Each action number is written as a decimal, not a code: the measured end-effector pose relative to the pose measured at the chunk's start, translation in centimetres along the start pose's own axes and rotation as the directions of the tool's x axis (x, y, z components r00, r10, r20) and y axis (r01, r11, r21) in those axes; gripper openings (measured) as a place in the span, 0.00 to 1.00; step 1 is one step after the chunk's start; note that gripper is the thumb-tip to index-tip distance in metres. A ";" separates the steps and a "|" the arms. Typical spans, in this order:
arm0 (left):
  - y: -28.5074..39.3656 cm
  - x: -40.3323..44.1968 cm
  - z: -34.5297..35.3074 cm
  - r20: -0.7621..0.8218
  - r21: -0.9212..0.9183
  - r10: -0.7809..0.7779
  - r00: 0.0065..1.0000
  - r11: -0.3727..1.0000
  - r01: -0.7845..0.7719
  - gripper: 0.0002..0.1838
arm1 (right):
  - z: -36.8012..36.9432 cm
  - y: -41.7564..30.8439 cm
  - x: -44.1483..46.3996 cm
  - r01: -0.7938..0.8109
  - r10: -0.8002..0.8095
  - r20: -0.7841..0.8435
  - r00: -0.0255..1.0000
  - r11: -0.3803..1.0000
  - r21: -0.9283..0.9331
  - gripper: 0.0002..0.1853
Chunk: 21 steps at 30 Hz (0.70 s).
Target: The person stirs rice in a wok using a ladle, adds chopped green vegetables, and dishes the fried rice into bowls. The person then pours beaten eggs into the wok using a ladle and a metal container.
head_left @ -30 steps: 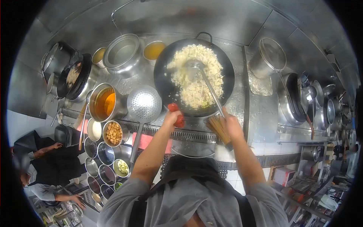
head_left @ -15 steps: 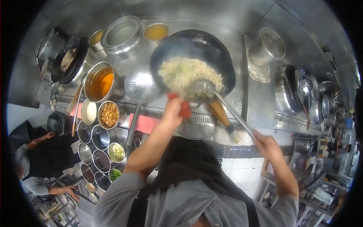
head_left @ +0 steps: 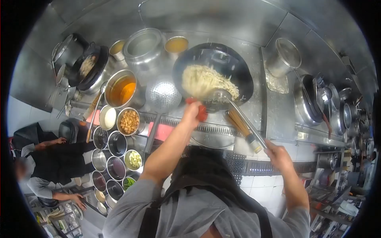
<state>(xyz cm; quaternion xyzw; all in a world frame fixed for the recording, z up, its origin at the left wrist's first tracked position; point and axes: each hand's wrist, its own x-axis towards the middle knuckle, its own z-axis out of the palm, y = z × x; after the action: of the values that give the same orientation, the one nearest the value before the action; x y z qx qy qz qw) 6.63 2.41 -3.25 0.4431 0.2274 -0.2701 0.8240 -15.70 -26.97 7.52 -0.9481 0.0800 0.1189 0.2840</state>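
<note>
A dark wok (head_left: 238, 65) is tilted towards me, with pale fried rice (head_left: 204, 81) heaped in its left and near part and some grains in the air. My left hand (head_left: 192, 112) is closed round a red cloth (head_left: 202, 113) at the wok's near left edge. The long handle of a metal ladle (head_left: 248, 121) is in my right hand (head_left: 278, 154), which is closed near its end. The ladle's bowl sits at the near side of the rice. A bamboo brush (head_left: 240, 125) lies under the ladle handle.
Left of the wok are a perforated strainer (head_left: 162, 95), a pot of orange oil (head_left: 117, 89) and a large pot (head_left: 143, 47). Several small containers, one with brown pieces (head_left: 129, 121), stand nearer. Another person (head_left: 51, 162) is at far left. A sieve pot (head_left: 283, 59) stands right.
The wok has tipped towards me and the rice has gathered at its near side. My right hand has moved back and right, drawing the ladle down from the wok's middle.
</note>
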 end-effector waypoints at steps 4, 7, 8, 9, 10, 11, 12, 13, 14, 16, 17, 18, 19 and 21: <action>-4.7 2.0 -2.8 0.121 0.035 0.044 0.992 0.998 -0.048 0.05 | 6.7 2.1 6.3 -0.072 0.059 -0.074 0.996 0.978 -0.194 0.25; -5.8 -4.5 -3.1 -0.042 0.090 0.068 0.997 0.994 -0.064 0.14 | 5.4 0.5 3.3 0.013 -0.035 -0.251 0.967 0.996 -0.089 0.26; -4.3 -6.2 -1.9 -0.014 0.142 0.073 0.997 0.987 -0.070 0.12 | 4.5 1.1 1.6 0.026 -0.053 -0.255 0.966 0.994 -0.106 0.27; -3.2 -5.3 -1.6 -0.056 0.041 0.060 0.997 0.997 -0.058 0.11 | 3.5 1.5 0.1 0.044 -0.073 -0.240 0.968 0.991 -0.125 0.28; -1.6 -3.5 -1.0 -0.095 -0.064 0.045 0.994 0.997 -0.052 0.09 | 2.5 1.6 -0.8 -0.019 -0.010 -0.190 0.982 0.989 -0.150 0.29; -1.4 -0.1 -1.4 -0.041 -0.059 0.104 0.994 0.993 -0.107 0.05 | 2.1 2.3 -0.7 -0.024 -0.007 -0.177 0.984 0.985 -0.171 0.30; -1.0 1.9 -1.2 -0.032 -0.066 0.107 0.994 0.992 -0.109 0.05 | 1.8 2.9 0.1 -0.030 -0.006 -0.177 0.984 0.980 -0.198 0.30; -0.8 3.4 -0.8 -0.016 -0.010 0.089 0.996 0.996 -0.089 0.04 | 2.4 3.8 1.7 -0.035 -0.004 -0.183 0.983 0.978 -0.207 0.30; -0.9 4.8 -1.0 -0.003 0.050 0.068 0.998 0.996 -0.068 0.04 | 3.9 5.3 4.1 -0.041 0.003 -0.222 0.975 0.986 -0.163 0.30; -1.7 8.3 -2.8 0.062 0.118 0.053 0.997 0.991 -0.060 0.06 | 4.9 5.6 7.7 -0.112 0.086 -0.264 0.961 0.990 -0.086 0.28; -1.8 9.4 -3.4 0.118 0.190 0.038 0.992 0.980 -0.060 0.09 | 5.5 4.0 9.8 -0.179 0.159 -0.266 0.951 0.982 -0.052 0.27; -1.9 9.7 -3.7 0.109 0.188 0.033 0.993 0.981 -0.054 0.09 | 6.4 3.0 11.9 -0.139 0.134 -0.333 0.934 0.990 0.009 0.25; -2.0 10.0 -3.7 0.133 0.184 0.030 0.991 0.981 -0.055 0.10 | 7.1 1.8 14.0 -0.093 0.111 -0.398 0.911 0.994 0.064 0.23; -2.0 10.6 -3.8 0.146 0.178 0.034 0.989 0.982 -0.060 0.12 | 7.7 -0.1 19.4 -0.119 0.191 -0.188 0.963 0.933 0.339 0.25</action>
<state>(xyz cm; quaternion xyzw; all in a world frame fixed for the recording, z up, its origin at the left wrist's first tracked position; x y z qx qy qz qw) 12.77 2.14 -12.91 0.5014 0.1320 -0.3009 0.8004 1.54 -24.25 -3.89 -0.8861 0.2041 0.0216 0.4155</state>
